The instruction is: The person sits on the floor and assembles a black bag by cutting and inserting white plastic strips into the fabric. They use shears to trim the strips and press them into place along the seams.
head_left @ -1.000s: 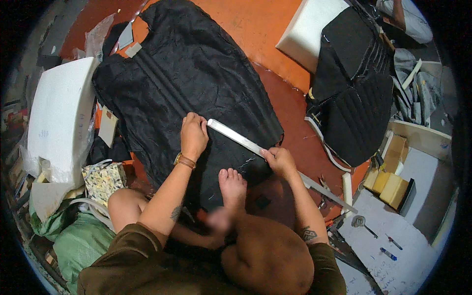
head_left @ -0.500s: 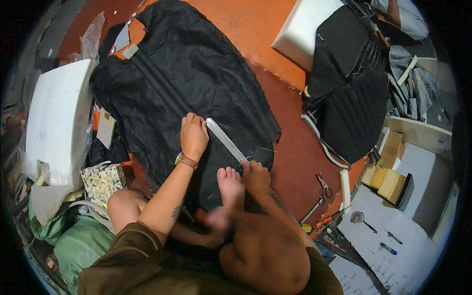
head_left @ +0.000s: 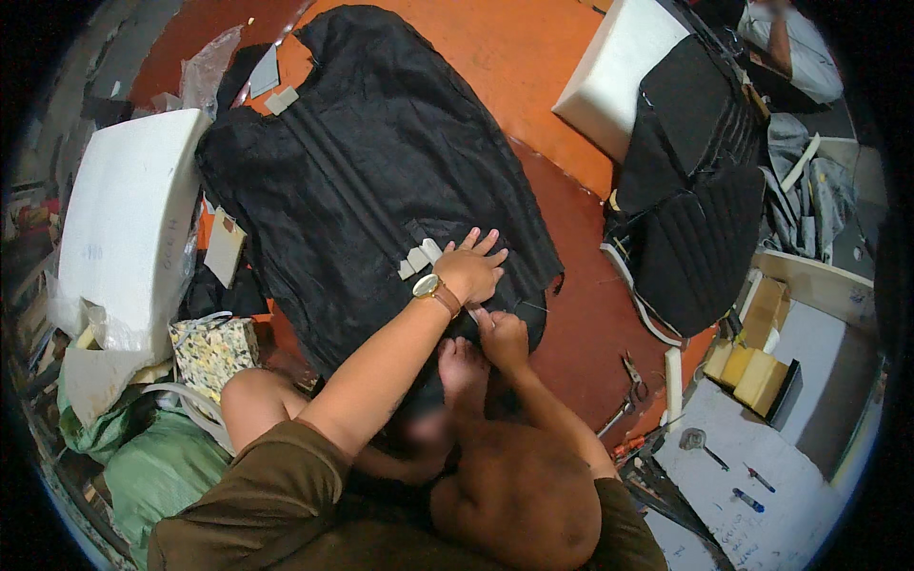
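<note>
A large piece of black fabric (head_left: 371,124) lies spread on the floor before me, slightly wrinkled. My left hand (head_left: 471,273), wearing a wristwatch (head_left: 427,285), rests with fingers spread over a flat whitish strip (head_left: 431,250). Only the strip's far tip shows beyond the hand; its middle is covered. Against that tip lie small pale pieces (head_left: 414,263) on the fabric. Close to my bare foot (head_left: 464,369), my right hand (head_left: 503,335) is closed round the strip's near end.
White foam blocks (head_left: 124,228) stand left, with patterned foam (head_left: 214,352) nearer. To the right lie stitched black covers (head_left: 700,224), scissors (head_left: 635,379), tools, and a white board (head_left: 724,495) with pens. A person (head_left: 795,48) sits at the far right.
My left hand has left the strip's far end and now lies flat across its middle, closer to my right hand. Small pale pieces now show beside the strip. The view has shifted slightly.
</note>
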The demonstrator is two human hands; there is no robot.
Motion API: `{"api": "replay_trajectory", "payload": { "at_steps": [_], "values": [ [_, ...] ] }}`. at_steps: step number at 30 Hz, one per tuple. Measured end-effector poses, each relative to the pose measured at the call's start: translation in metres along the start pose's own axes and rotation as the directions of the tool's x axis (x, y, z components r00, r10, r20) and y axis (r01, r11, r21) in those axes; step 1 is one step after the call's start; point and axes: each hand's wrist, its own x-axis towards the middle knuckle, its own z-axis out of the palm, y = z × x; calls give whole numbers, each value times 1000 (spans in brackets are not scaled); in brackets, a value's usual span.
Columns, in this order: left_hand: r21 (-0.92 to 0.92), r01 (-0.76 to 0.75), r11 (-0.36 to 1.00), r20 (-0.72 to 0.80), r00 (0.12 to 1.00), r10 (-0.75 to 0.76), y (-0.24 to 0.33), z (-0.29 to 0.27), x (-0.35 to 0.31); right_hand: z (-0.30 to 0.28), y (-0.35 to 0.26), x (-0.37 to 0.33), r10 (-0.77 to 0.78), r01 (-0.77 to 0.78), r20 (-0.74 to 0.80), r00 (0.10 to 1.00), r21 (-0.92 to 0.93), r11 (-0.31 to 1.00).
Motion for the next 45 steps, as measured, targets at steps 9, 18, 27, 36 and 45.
{"api": "replay_trajectory", "payload": {
  "at_steps": [9, 18, 27, 36, 45],
  "values": [
    [-131, 71, 989, 155, 987, -50, 0, -25, 6, 21, -39, 52, -86, 85, 154, 984, 19, 996],
    [-257, 205, 944, 249, 958, -141, -7, -43, 20, 44, -50, 86, -170, 206, 269, 948, -110, 972],
    [-196, 60, 979, 180, 983, -24, -18, -40, 9, -48, 58, -45, 207, -242, 355, 912, 59, 968],
    [162, 38, 986, -181, 983, -8, 11, 8, -3, -70, 101, -88, 331, -475, 502, 799, 188, 860],
    [347, -430, 833, -179, 842, 509, 0, 61, -43, -61, 96, -100, 216, -267, 257, 942, 184, 946]
  ]
}}
